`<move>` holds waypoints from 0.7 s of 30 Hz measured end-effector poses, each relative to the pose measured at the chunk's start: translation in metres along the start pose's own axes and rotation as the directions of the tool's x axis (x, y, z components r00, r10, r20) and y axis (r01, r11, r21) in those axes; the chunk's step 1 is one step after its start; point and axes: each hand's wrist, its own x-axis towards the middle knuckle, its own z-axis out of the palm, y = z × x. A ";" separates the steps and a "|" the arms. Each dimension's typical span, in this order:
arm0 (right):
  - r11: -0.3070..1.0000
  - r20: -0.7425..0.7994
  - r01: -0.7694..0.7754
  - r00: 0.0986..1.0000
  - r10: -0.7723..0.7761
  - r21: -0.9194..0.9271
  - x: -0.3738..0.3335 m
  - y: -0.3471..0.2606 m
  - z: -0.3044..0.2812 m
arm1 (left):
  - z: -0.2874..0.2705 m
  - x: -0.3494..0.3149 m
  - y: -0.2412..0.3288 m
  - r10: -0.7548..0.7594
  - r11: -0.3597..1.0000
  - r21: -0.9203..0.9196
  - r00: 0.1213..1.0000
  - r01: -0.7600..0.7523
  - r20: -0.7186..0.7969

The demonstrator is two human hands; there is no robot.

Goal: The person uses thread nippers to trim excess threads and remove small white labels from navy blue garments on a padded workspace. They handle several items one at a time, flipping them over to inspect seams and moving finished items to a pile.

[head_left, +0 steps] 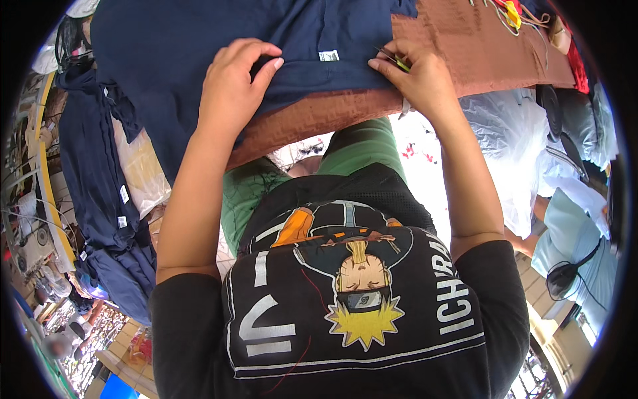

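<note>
Dark navy cloth garment [332, 30] lies spread over a surface covered in brown fabric. Near its middle sits a small white label [328, 56], between my two hands. My left hand [236, 80] rests on the navy cloth, thumb and index fingertip a little apart with nothing visible between them. My right hand [422, 76] grips small thread snips [402, 64] with a yellow-green part and dark pointed blades. The blades point left over the cloth's right side. My right palm hides most of the handle.
Brown fabric [492, 56] covers the surface to the right, with a yellow item [513, 14] and cords at its far edge. More labelled navy garments [100, 199] hang at left. Clear plastic bags [508, 146] stand at right, near another person's light blue clothing [568, 246].
</note>
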 end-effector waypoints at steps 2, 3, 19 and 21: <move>0.998 -0.125 0.035 0.991 -0.040 -0.043 -0.002 -0.014 -0.006 | 0.000 0.000 0.020 -0.055 0.995 -0.089 0.991 0.045 -0.119; 0.997 -0.107 0.074 0.992 -0.071 0.027 -0.002 -0.014 -0.003 | 0.001 0.002 0.027 -0.069 0.978 -0.204 0.995 0.054 -0.068; 0.968 0.078 -0.037 0.997 0.018 0.247 -0.004 -0.013 0.022 | 0.033 0.023 0.024 -0.100 0.970 -0.204 0.981 0.134 0.167; 0.972 0.077 -0.023 0.997 0.005 0.234 -0.003 -0.013 0.022 | 0.028 0.021 0.025 -0.154 0.907 -0.357 0.966 0.222 0.208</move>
